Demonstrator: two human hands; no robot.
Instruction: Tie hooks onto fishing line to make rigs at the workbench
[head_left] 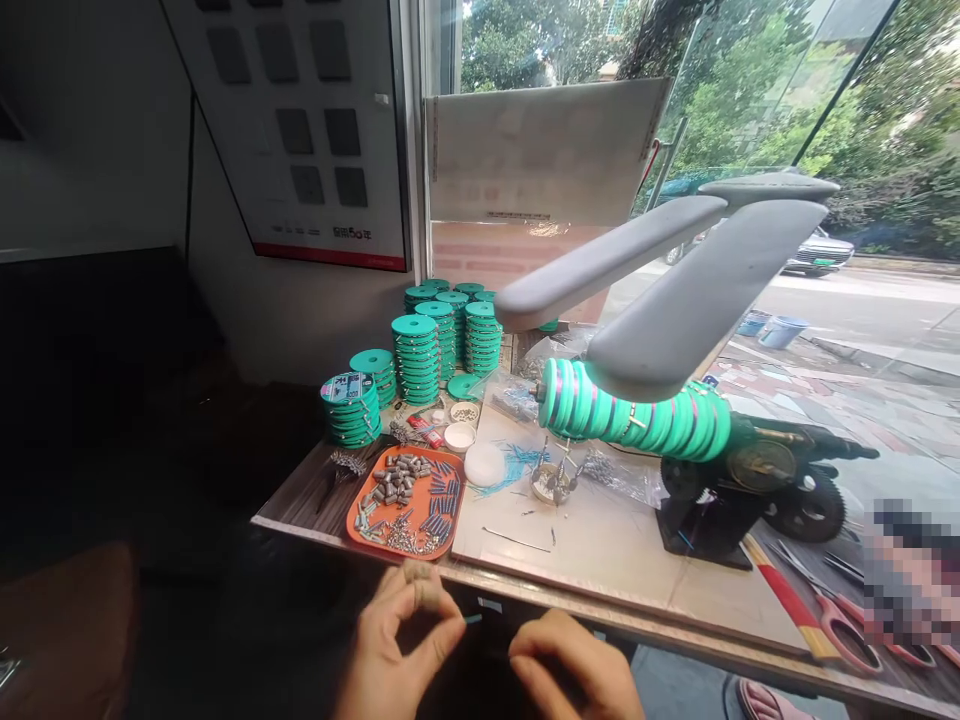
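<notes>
Just below, hands (487, 665) pinch a thin blue tube (472, 619).

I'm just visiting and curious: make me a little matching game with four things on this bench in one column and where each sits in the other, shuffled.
Things:
1. orange tray
2. stacks of green spools
3. scissors
4. small teal piece

Places:
A. back of the bench, by the window
B. pinched in the left hand
C. front left of the bench, holding small metal parts
D. right end of the bench

Pairs: 1-C, 2-A, 3-D, 4-B
</notes>
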